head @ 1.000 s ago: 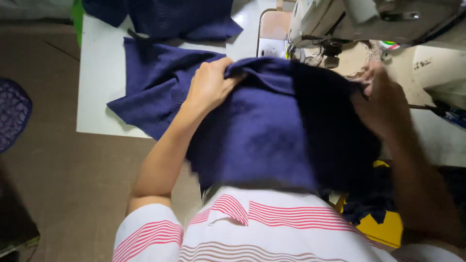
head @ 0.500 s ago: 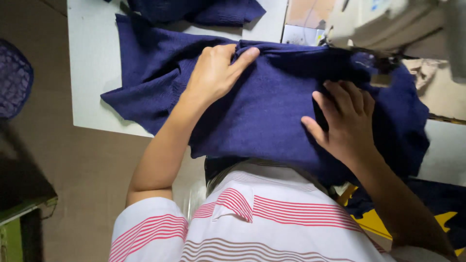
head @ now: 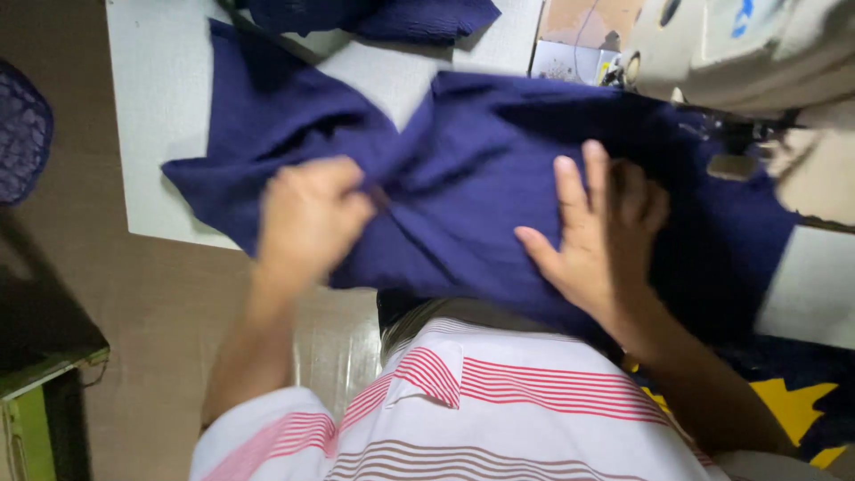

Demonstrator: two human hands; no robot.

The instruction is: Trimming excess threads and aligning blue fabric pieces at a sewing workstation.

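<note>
- The navy cloth [head: 472, 178] lay spread over the pale counter [head: 160, 116], with its near edge hanging off the counter's front toward the person's striped shirt [head: 499, 401].
- The left hand [head: 307, 218] was blurred; its grip looked curled shut, knuckles up, pinching a fold of the navy cloth at the fingertips near the cloth's middle. How tightly it pinched could not be told through the blur.
- The right hand [head: 597, 236] lay flat on the navy cloth, palm down, its grip spread wide with fingers straight and the thumb stretched out to the left. It pressed on the fabric and closed on nothing.
- The two hands were apart, with a stretch of creased cloth between them.
- The right end of the navy cloth ran under the cream-coloured sewing machine [head: 757, 44], which stood at the upper right of the counter.
- A second dark blue piece [head: 383, 16] lay at the far edge of the counter, just beyond the first and apart from both hands.
- A woven blue basket [head: 22, 134] stood on the brown floor [head: 116, 294] to the left of the counter.
- Yellow and dark fabric [head: 802, 410] showed low on the right, below the right forearm.
</note>
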